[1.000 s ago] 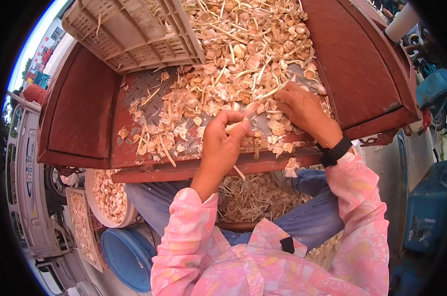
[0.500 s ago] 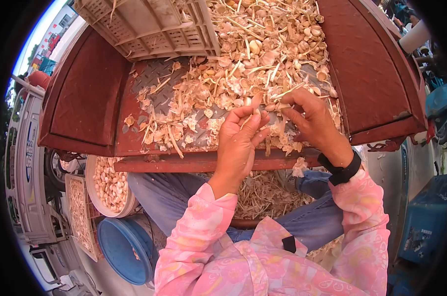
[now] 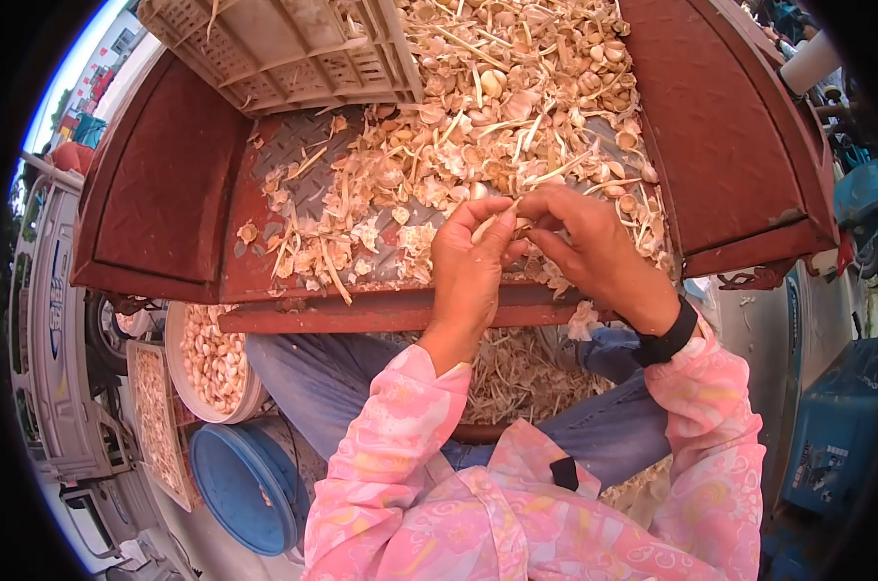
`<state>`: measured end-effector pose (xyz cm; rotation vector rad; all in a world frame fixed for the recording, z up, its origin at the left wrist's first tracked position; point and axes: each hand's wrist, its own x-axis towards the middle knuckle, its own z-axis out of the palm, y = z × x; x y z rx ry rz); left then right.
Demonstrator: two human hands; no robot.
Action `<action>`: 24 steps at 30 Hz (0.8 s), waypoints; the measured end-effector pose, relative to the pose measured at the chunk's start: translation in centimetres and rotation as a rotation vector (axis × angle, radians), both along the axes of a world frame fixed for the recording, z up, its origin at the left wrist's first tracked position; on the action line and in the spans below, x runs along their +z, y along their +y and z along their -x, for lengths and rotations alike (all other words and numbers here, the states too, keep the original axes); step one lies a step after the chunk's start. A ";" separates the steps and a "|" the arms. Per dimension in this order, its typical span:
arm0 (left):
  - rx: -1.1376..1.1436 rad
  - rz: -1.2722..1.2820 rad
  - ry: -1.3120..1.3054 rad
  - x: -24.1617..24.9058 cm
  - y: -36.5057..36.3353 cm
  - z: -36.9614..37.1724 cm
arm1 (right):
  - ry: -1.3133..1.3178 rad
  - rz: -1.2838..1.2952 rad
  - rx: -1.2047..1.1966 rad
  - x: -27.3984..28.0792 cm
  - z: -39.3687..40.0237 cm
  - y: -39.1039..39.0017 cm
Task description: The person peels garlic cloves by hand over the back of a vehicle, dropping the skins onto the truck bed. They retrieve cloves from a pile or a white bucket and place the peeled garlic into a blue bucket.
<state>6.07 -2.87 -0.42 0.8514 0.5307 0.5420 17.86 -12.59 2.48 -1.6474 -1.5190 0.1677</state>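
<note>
My left hand (image 3: 470, 266) is closed, pinching a pale garlic clove (image 3: 483, 229) between thumb and fingers. The fingertips of my right hand (image 3: 599, 242) are pressed together at the clove's upper end, against thin papery skin. Both hands meet above the near edge of a red metal truck bed (image 3: 293, 194). Just beyond them spreads a heap of garlic skins, dry stalks and loose cloves (image 3: 516, 116). Among these, a larger whitish clove (image 3: 492, 84) lies in the upper part.
A cream plastic crate (image 3: 293, 48) leans at the bed's upper left. Low on the left are a white bucket of peeled cloves (image 3: 211, 363), a shallow crate of garlic bits (image 3: 153, 407) and a blue bucket (image 3: 245, 489). More skins (image 3: 526, 378) lie between my legs.
My right hand has come left and now meets my left hand at the clove; before, the two were apart. The view has shifted slightly.
</note>
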 end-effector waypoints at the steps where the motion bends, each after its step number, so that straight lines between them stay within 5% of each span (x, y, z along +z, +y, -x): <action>1: 0.006 -0.027 0.016 0.0 0.2 0.1 | -0.005 -0.016 -0.001 0.1 0.1 0.0; 11: 0.058 0.119 -0.090 0.0 -0.9 0.4 | -0.145 -0.020 -0.089 0.7 1.1 0.1; 14: -0.002 0.170 -0.111 -0.2 -0.9 0.5 | 0.155 0.092 -0.131 0.9 0.6 -0.2; 16: -0.059 0.281 -0.147 0.1 -0.5 1.0 | 0.040 0.071 -0.152 0.7 -0.5 -0.5; 24: -0.120 0.060 -0.032 0.8 -0.6 2.2 | -0.098 -0.045 0.039 1.1 -0.3 -0.7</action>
